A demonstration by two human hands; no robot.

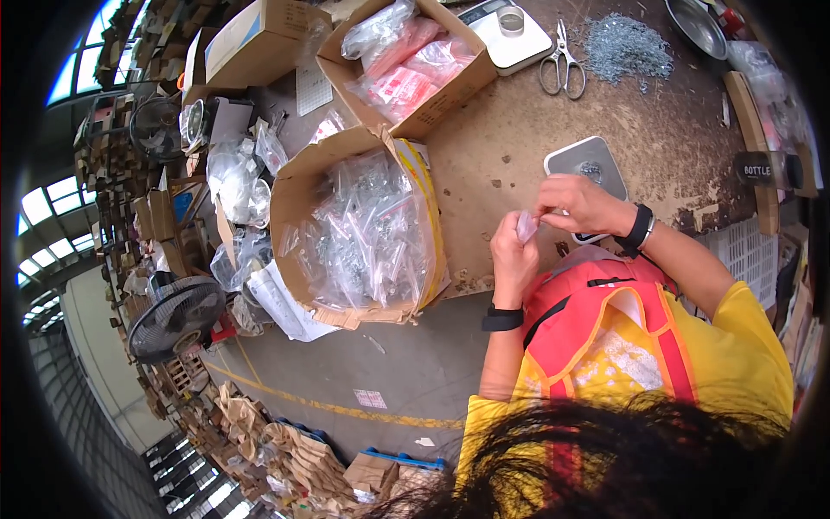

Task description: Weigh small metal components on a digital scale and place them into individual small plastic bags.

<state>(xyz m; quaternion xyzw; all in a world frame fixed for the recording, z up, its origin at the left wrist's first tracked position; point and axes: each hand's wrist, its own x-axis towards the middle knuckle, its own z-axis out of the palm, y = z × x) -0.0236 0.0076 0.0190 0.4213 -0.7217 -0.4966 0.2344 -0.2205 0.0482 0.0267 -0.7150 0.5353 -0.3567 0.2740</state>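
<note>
My left hand (513,258) is closed on a small clear plastic bag (526,227), held upright over the table's front edge. My right hand (585,206) pinches at the top of the same bag, its fingertips close to the left ones. What the bag contains is too small to make out. Just beyond my right hand lies a small digital scale (612,164) with a round dish of small metal pieces (591,170) on it, partly covered by the hand.
Left of my hands stands an open carton (290,203) full of filled clear bags (367,225). Behind it, another carton (471,82) holds red-and-clear bags (406,65). Scissors (564,73), a heap of metal hardware (627,48) and a white scale (523,48) sit farther back. A fan (177,318) stands left.
</note>
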